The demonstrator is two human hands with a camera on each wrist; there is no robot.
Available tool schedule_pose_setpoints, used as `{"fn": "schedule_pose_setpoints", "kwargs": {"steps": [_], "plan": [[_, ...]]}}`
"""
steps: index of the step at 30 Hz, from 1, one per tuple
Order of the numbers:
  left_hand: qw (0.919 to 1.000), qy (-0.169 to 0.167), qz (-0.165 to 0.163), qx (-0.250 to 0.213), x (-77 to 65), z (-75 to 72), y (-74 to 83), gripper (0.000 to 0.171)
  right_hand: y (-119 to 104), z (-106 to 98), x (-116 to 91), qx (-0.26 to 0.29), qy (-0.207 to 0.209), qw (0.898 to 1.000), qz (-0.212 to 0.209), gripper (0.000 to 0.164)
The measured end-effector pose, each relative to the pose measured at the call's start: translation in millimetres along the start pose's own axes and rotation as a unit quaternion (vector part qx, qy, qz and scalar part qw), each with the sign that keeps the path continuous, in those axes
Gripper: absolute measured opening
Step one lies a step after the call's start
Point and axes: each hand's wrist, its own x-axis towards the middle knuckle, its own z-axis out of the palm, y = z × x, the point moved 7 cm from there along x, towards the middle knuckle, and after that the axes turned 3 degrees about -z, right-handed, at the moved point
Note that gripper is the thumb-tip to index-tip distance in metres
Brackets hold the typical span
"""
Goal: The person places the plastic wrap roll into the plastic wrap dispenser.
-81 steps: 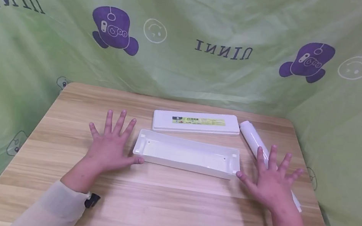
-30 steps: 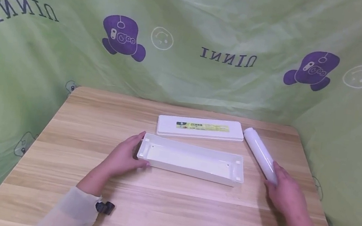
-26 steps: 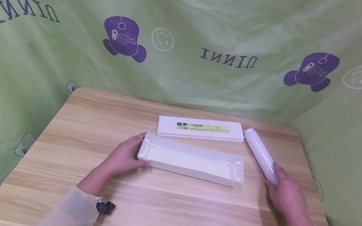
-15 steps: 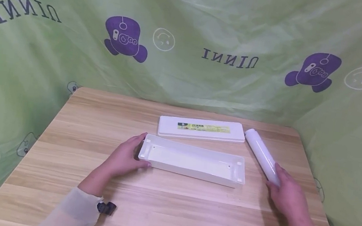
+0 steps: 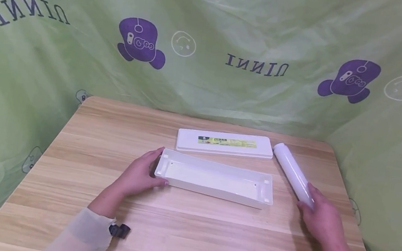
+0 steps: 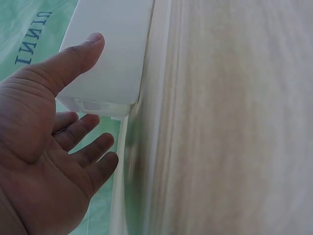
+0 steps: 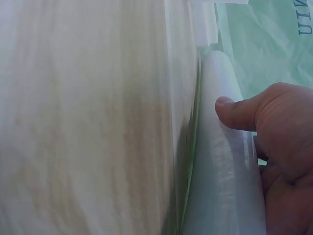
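In the head view my left hand (image 5: 137, 178) holds the left end of a long white open-topped plastic box (image 5: 215, 192), thumb on its front wall and fingers round the end. The left wrist view shows the thumb lying along the wall of the box (image 6: 115, 54), the fingers curving past its corner. My right hand (image 5: 324, 218) grips the near part of a shiny white roll of plastic wrap (image 5: 293, 170), which slants away from me. The palm hides the roll's near end. In the right wrist view the thumb presses on top of the roll (image 7: 217, 161).
Behind the box lies a flat white lid (image 5: 187, 143) with a yellow-green label (image 5: 227, 141). Its right end is close to the roll's far end. Everything stands on a wooden table (image 5: 184, 243), enclosed by a green printed curtain (image 5: 206, 87).
Earlier both hands were spread with straight fingers beside the box and over the roll. Since then the left has taken hold of the box and the right the roll. Little moves in the last second.
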Motion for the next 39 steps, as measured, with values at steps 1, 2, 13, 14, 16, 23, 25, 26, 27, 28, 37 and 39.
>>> {"fn": "schedule_pose_setpoints", "kwargs": {"steps": [1, 2, 13, 14, 16, 23, 25, 26, 27, 28, 37, 39], "plan": [[1.0000, 0.000, 0.000, -0.001, 0.1, 0.3, 0.0, 0.113, 1, -1, 0, 0.001, 0.000, 1.000, 0.003, 0.072], [1.0000, 0.000, -0.001, -0.002, 0.2, 0.4, 0.0, 0.113, 1, -1, -1, 0.003, 0.000, 1.000, 0.006, 0.072], [1.0000, -0.003, -0.001, -0.006, -0.4, -0.9, 1.1, 0.113, -2, -8, 0, 0.005, -0.001, 1.000, 0.003, 0.072], [1.0000, -0.003, 0.000, -0.007, -0.4, -1.0, 1.3, 0.113, -2, -8, 0, 0.005, -0.001, 1.000, 0.001, 0.073], [1.0000, -0.003, 0.000, -0.008, -0.4, -0.9, 1.4, 0.113, -3, -9, 1, 0.005, 0.001, 1.000, -0.004, 0.073], [1.0000, -0.004, -0.003, -0.004, -0.4, -0.3, 2.6, 0.113, -7, -11, 3, 0.002, 0.013, 1.000, -0.021, 0.072], [1.0000, -0.004, -0.003, -0.005, -0.3, -0.2, 2.8, 0.113, -8, -11, 4, 0.002, 0.012, 1.000, -0.020, 0.072], [1.0000, -0.004, -0.004, -0.005, -0.3, -0.1, 2.8, 0.113, -8, -12, 4, 0.002, 0.012, 1.000, -0.019, 0.072], [1.0000, -0.004, -0.004, -0.005, -0.3, 0.0, 2.7, 0.113, -9, -12, 4, 0.002, 0.011, 1.000, -0.019, 0.072], [1.0000, -0.005, -0.004, -0.004, -0.3, 0.1, 2.5, 0.113, -9, -12, 4, 0.002, 0.010, 1.000, -0.019, 0.072], [1.0000, -0.002, -0.004, -0.007, -0.6, -0.3, 0.7, 0.112, -16, -15, 6, 0.000, 0.009, 1.000, -0.027, 0.074], [1.0000, -0.003, -0.005, -0.007, -0.7, -0.2, 0.9, 0.112, -17, -16, 6, -0.001, 0.010, 1.000, -0.030, 0.073]]}}
